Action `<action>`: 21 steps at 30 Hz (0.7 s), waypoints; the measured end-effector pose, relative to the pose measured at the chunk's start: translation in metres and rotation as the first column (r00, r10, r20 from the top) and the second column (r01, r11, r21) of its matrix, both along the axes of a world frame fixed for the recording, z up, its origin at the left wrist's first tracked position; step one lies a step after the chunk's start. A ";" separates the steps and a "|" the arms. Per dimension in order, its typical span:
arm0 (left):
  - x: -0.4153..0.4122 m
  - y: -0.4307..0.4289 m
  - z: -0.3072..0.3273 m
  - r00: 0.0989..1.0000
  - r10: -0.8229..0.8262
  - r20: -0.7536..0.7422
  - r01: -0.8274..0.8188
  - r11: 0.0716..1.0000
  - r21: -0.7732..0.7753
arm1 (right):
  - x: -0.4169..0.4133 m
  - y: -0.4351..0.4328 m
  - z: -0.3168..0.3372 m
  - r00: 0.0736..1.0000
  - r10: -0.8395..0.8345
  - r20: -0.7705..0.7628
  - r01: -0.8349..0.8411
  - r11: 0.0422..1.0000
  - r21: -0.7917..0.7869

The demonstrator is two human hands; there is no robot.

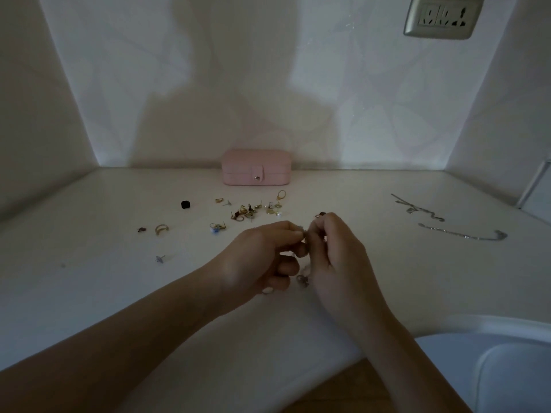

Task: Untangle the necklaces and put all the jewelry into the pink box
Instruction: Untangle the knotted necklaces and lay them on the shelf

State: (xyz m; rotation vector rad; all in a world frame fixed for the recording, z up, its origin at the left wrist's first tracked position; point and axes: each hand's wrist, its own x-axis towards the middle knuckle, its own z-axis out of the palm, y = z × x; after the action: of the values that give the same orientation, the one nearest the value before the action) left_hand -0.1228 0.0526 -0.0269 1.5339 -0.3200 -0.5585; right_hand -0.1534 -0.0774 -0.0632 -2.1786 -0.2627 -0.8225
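My left hand and my right hand meet above the middle of the white table, and both pinch a tangled necklace between their fingertips. A loop of it with a small pendant hangs down between the palms. The pink box stands closed against the back wall. Several gold earrings and rings lie scattered in front of it. Two silver necklaces lie stretched out at the right, one farther back and one nearer.
A small black piece lies left of the earrings. A gold ring, a dark stud and a silver stud lie at the left. A white chair stands at the lower right. Walls close the table on three sides.
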 end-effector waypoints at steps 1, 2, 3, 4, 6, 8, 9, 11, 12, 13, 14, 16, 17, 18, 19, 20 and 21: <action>0.000 -0.001 -0.001 1.000 0.005 0.002 -0.005 1.000 0.006 | 0.000 0.000 0.000 1.000 0.010 -0.003 -0.010 1.000 0.002; 0.000 -0.001 -0.001 1.000 0.013 0.009 -0.013 1.000 0.019 | -0.001 0.000 0.001 1.000 0.027 0.015 -0.026 0.999 -0.025; 0.001 -0.001 -0.001 0.999 0.025 0.020 -0.026 0.999 0.032 | -0.002 0.001 0.002 0.999 0.049 0.024 -0.047 0.997 -0.058; 0.001 -0.002 0.000 0.999 0.033 0.041 -0.035 0.998 0.043 | -0.001 0.002 0.001 0.999 0.052 0.013 -0.051 0.996 -0.073; 0.000 -0.003 0.000 0.991 0.035 0.126 -0.050 0.992 0.118 | 0.000 0.002 0.001 1.000 0.013 -0.022 -0.014 0.999 -0.048; 0.000 -0.006 -0.001 0.973 0.034 0.230 -0.090 0.966 0.241 | 0.002 0.002 0.001 1.000 -0.016 0.013 0.017 0.998 -0.055; 0.000 -0.006 -0.003 0.960 0.038 0.276 -0.120 0.951 0.286 | 0.002 0.003 0.001 0.999 -0.015 0.049 0.020 0.995 -0.096; 0.000 -0.004 -0.003 0.947 0.044 0.318 -0.142 0.946 0.292 | 0.000 0.005 0.000 0.998 0.002 0.067 0.009 0.988 -0.157; -0.001 -0.003 -0.001 0.950 0.028 0.310 -0.115 0.958 0.265 | -0.001 0.005 0.000 0.999 0.005 0.044 0.001 0.990 -0.142; -0.002 -0.002 0.001 0.956 0.000 0.292 -0.073 0.969 0.237 | -0.001 0.004 0.002 1.000 0.015 0.012 -0.014 0.996 -0.089; -0.004 -0.002 0.002 0.962 -0.024 0.272 -0.037 0.975 0.217 | -0.001 0.002 0.004 0.999 0.033 -0.022 -0.033 0.999 -0.027; -0.005 -0.003 0.002 0.977 -0.011 0.212 -0.031 0.981 0.194 | -0.003 0.001 0.006 0.996 0.089 -0.030 -0.088 0.996 0.014; -0.004 -0.003 0.002 0.986 0.020 0.168 -0.049 0.984 0.170 | -0.004 0.002 0.007 0.992 0.123 -0.020 -0.124 0.992 -0.020; -0.002 -0.002 0.001 0.991 0.047 0.124 -0.063 0.989 0.131 | -0.005 0.004 0.006 0.989 0.149 -0.018 -0.150 0.986 -0.069; 0.000 -0.001 0.000 0.995 0.059 0.085 -0.067 0.994 0.085 | -0.005 0.006 0.005 0.988 0.152 -0.020 -0.153 0.982 -0.107; 0.001 0.000 0.001 0.997 0.050 0.054 -0.053 0.998 0.045 | -0.005 0.007 0.004 0.992 0.120 -0.026 -0.122 0.985 -0.119; 0.000 -0.001 0.002 0.999 0.024 0.039 -0.025 0.999 0.021 | -0.003 0.006 0.004 0.998 0.050 -0.042 -0.054 0.993 -0.106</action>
State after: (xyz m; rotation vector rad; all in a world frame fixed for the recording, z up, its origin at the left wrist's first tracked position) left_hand -0.1226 0.0519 -0.0251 1.5691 -0.3252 -0.5151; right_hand -0.1566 -0.0716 -0.0596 -2.2753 -0.3499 -0.7507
